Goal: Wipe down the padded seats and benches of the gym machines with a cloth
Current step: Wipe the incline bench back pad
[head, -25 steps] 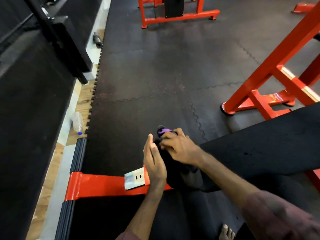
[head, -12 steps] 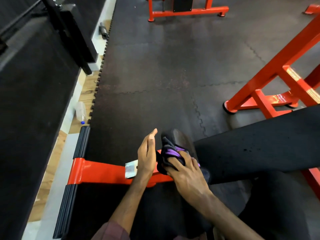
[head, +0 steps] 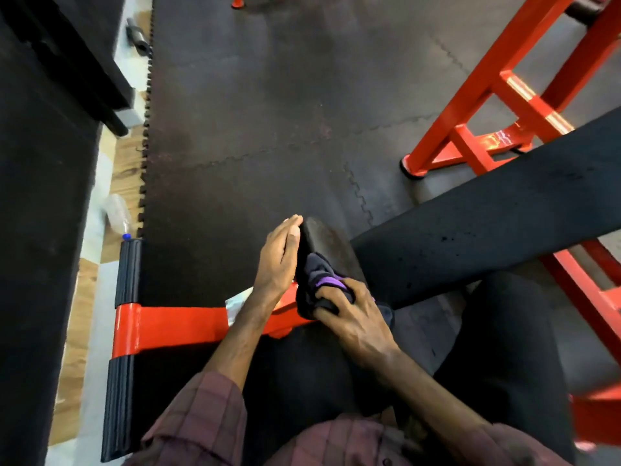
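Head view: the right hand has its grip bunched round a dark cloth, pressing it on the bench end pad, while the flat, open left hand braces the pad's side, likely steadying it.

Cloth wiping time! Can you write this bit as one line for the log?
step: wiping small seat pad | right hand: grips cloth on pad | left hand: flat against pad's side | long bench: untouched
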A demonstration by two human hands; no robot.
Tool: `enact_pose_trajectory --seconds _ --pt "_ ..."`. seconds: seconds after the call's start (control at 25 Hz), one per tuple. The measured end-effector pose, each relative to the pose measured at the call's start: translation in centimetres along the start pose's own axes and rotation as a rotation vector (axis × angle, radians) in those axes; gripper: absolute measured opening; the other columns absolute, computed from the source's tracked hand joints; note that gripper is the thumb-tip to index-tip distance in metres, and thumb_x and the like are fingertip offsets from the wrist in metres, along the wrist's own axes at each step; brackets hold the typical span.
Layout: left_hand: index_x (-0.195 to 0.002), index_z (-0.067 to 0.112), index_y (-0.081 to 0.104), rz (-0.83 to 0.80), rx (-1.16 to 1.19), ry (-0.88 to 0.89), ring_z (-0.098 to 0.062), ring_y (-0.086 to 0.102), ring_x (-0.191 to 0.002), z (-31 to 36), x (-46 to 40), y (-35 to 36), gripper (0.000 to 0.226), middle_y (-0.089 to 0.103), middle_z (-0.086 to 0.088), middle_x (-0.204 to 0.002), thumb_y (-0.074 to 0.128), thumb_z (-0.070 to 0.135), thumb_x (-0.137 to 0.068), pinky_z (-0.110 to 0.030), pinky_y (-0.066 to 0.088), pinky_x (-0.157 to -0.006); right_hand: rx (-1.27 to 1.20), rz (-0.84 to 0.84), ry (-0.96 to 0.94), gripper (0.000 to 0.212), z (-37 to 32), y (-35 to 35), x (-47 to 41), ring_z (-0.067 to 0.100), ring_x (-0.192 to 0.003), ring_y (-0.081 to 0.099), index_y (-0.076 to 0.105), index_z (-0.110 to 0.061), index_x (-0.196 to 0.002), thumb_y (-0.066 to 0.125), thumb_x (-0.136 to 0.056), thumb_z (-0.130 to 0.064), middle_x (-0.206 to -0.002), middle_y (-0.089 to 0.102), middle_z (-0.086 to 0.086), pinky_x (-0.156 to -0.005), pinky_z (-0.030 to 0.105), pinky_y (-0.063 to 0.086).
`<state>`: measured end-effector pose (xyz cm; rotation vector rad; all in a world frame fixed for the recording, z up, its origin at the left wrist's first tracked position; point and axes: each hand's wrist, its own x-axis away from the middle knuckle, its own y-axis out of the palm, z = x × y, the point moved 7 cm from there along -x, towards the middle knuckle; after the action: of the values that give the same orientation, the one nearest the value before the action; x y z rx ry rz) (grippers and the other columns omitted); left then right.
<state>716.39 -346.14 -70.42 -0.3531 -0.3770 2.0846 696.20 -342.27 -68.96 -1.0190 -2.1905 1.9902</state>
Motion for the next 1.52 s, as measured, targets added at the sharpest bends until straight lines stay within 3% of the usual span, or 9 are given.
enact_pose_trajectory --seconds 0.36,0.48,0.6,0.76,0.88,0.96,1.12,1.32,1.52 --pt "-0.155 0.008 0.049 0.084 -0.165 0.066 -0.015 0.036 -0.15 0.2 0.9 1.8 0.049 0.049 -0.003 -0.159 0.041 0.032 -0.112 -0.018 0.021 -0.124 -0.16 -0.041 0.248 0.012 4.7 4.1 5.2 0.039 -0.118 0.046 0.073 -0.02 -0.102 0.066 -0.093 -0.024 -0.127 0.046 0.002 -0.081 0.046 0.056" --pt "-0.157 0.012 0.046 0.108 -0.164 0.059 -0.012 0.032 -0.153 0.2 1.3 2.1 0.049 0.047 0.0 -0.161 0.04 0.034 -0.113 -0.03 0.025 -0.127 -0.238 -0.091 0.54 0.024 7.3 5.0 7.5 0.034 -0.117 0.047 0.072 -0.023 -0.104 0.055 -0.092 -0.035 -0.129 0.043 0.002 -0.072 0.048 0.058" --pt "-0.155 0.012 0.049 0.15 -0.16 0.092 -0.013 0.035 -0.152 0.0 1.1 2.2 0.046 0.049 -0.001 -0.16 0.041 0.029 -0.114 -0.043 0.03 -0.126 -0.243 -0.101 0.605 0.011 7.8 6.0 8.3 0.025 -0.118 0.045 0.073 -0.029 -0.104 0.072 -0.093 -0.029 -0.131 0.044 -0.003 -0.067 0.041 0.054" --pt "-0.155 0.012 0.05 0.164 -0.167 0.115 -0.014 0.037 -0.152 -0.3 1.5 2.1 0.042 0.05 -0.001 -0.159 0.043 0.02 -0.114 -0.055 0.03 -0.124 -0.259 -0.236 0.824 0.026 10.4 8.6 10.7 0.009 -0.105 0.044 0.066 -0.034 -0.11 0.068 -0.086 -0.045 -0.125 0.038 -0.011 -0.075 0.043 0.058" --pt "-0.155 0.013 0.05 0.161 -0.212 0.114 -0.014 0.037 -0.152 -0.1 1.1 2.1 0.042 0.05 -0.001 -0.159 0.044 0.019 -0.113 -0.058 0.029 -0.124 -0.23 -0.237 0.759 0.019 11.6 7.3 10.2 0.021 -0.109 0.044 0.071 -0.032 -0.103 0.078 -0.087 -0.024 -0.125 0.039 -0.008 -0.068 0.043 0.056" --pt "-0.155 0.015 0.049 0.156 -0.224 0.108 -0.013 0.036 -0.152 0.0 1.3 2.0 0.043 0.049 0.001 -0.16 0.042 0.024 -0.114 -0.058 0.027 -0.125 -0.262 -0.195 0.75 0.035 12.8 5.0 9.8 0.022 -0.115 0.043 0.071 -0.034 -0.111 0.079 -0.085 -0.012 -0.129 0.04 -0.007 -0.075 0.041 0.053" --pt "-0.154 0.015 0.049 0.158 -0.291 0.116 -0.016 0.038 -0.151 0.5 1.0 2.0 0.046 0.049 -0.001 -0.158 0.038 0.031 -0.112 -0.055 0.021 -0.129 -0.415 0.065 0.838 0.055 17.9 -0.4 9.1 0.018 -0.118 0.055 0.067 -0.031 -0.126 0.088 -0.08 -0.012 -0.122 0.047 -0.008 -0.105 0.03 0.045" --pt "-0.151 0.013 0.053 0.137 -0.464 0.162 -0.025 0.043 -0.149 4.0 0.4 3.8 0.047 0.054 -0.006 -0.153 0.056 0.022 -0.105 -0.063 0.021 -0.127 -0.316 0.101 0.71 0.056 22.3 -6.9 5.9 0.023 -0.125 0.05 0.064 -0.031 -0.132 0.087 -0.084 -0.014 -0.127 0.046 -0.008 -0.11 0.036 0.042" --pt "-0.153 0.019 0.053 -0.035 -0.374 0.32 -0.02 0.042 -0.15 13.3 -1.7 13.3 0.055 0.053 -0.001 -0.156 0.067 0.027 -0.1 -0.06 0.016 -0.129 -0.088 0.268 0.639 0.057 29.3 -18.5 4.7 0.028 -0.124 0.048 0.064 -0.026 -0.135 0.085 -0.085 -0.011 -0.131 0.045 -0.007 -0.109 0.037 0.04"
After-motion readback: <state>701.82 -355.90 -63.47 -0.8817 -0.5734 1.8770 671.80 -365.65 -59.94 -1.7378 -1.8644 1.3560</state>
